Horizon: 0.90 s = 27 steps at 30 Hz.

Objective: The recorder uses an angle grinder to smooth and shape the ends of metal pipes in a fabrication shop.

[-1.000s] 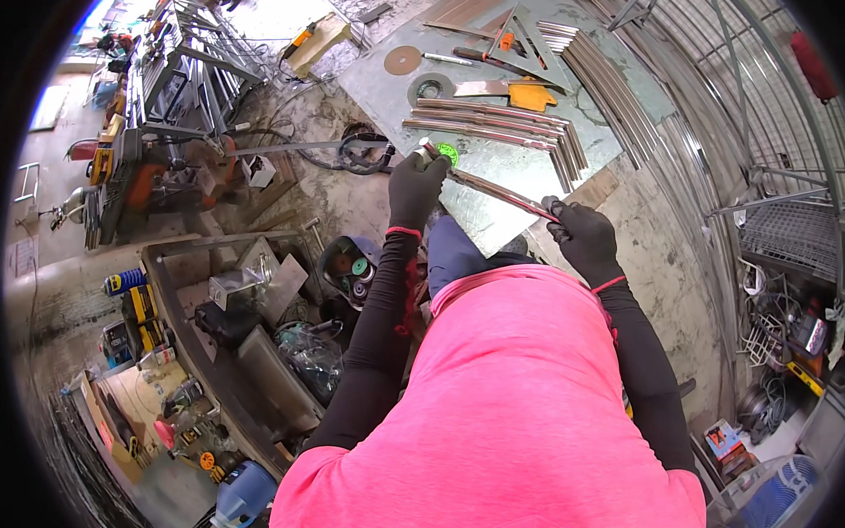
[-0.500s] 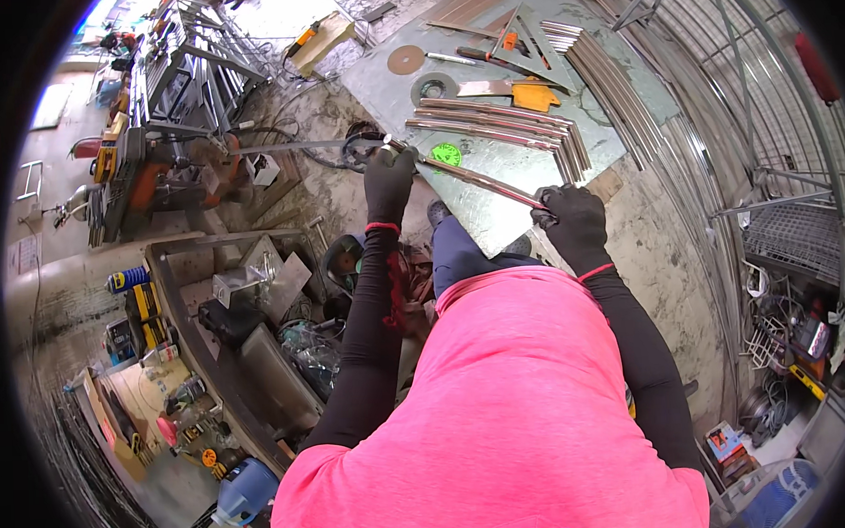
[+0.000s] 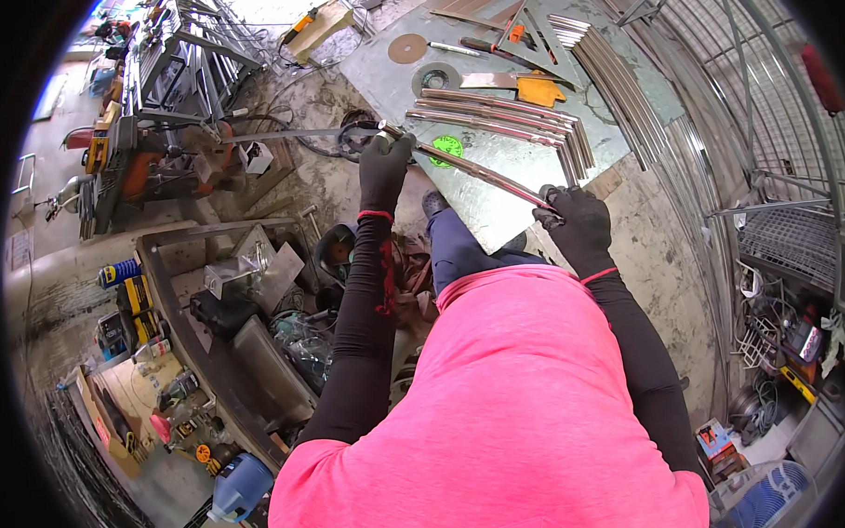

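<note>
Between my two black-gloved hands runs a shiny metal tube (image 3: 483, 172), slanting down from left to right over the near corner of a metal sheet table (image 3: 497, 226). My left hand (image 3: 383, 172) is closed around its upper left end. Fingers of my right hand (image 3: 577, 223) wrap its lower right end. Just beyond the tube lie several bent lengths of metal tubing (image 3: 501, 117), side by side. A bright green round sticker (image 3: 447, 150) shows on the sheet beside the tube.
A yellow-handled tool (image 3: 538, 90), cutting discs (image 3: 435, 80) and a set square (image 3: 536, 44) lie farther back. Long metal tubes (image 3: 616, 90) lie at the table's right side. On the left stand a cut-off saw (image 3: 140, 171) and a framed bin of scrap (image 3: 267, 349).
The left end of the tube has risen slightly and moved a little left with my left hand. My right hand has shifted slightly right, and both hands keep their grip.
</note>
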### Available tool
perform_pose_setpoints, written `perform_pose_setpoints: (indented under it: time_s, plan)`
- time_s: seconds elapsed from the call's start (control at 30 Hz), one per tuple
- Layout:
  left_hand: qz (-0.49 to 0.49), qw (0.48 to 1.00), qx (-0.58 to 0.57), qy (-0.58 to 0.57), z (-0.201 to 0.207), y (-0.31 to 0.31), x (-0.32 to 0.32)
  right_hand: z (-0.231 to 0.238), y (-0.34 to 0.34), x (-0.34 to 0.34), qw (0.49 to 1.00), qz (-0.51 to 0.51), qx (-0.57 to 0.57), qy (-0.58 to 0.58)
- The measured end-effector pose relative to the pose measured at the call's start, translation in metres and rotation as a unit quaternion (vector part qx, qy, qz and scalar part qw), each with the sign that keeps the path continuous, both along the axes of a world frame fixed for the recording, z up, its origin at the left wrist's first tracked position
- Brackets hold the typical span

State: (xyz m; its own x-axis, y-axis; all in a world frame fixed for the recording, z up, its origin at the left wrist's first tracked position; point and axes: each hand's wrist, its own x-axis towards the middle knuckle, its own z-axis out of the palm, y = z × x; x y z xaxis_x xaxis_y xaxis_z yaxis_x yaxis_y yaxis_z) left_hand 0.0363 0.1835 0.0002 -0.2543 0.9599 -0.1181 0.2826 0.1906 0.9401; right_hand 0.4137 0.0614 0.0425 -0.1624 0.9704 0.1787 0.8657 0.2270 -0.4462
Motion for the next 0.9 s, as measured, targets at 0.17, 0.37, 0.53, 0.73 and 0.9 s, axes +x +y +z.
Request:
perform_pose_setpoints:
  time_s: [0.17,0.37,0.53,0.73,0.9]
  plan:
    - [0.033,0.999,0.010,-0.007,-0.001,0.004,-0.002,0.001,0.002,-0.001,1.000,0.008,-0.002,-0.001]
    - [0.027,0.999,0.006,0.031,0.015,0.005,-0.003,-0.006,0.001,0.004,0.999,0.006,0.005,0.044]
    - [0.032,0.999,0.009,-0.012,0.027,0.001,0.011,-0.009,-0.002,0.008,0.996,-0.013,-0.040,0.079]
    - [-0.005,0.999,-0.027,0.039,0.001,0.006,-0.011,-0.015,-0.010,0.016,0.966,-0.049,-0.112,0.229]
    - [0.010,1.000,-0.011,-0.008,-0.004,0.008,-0.007,-0.027,-0.013,0.020,0.955,-0.054,-0.127,0.263]
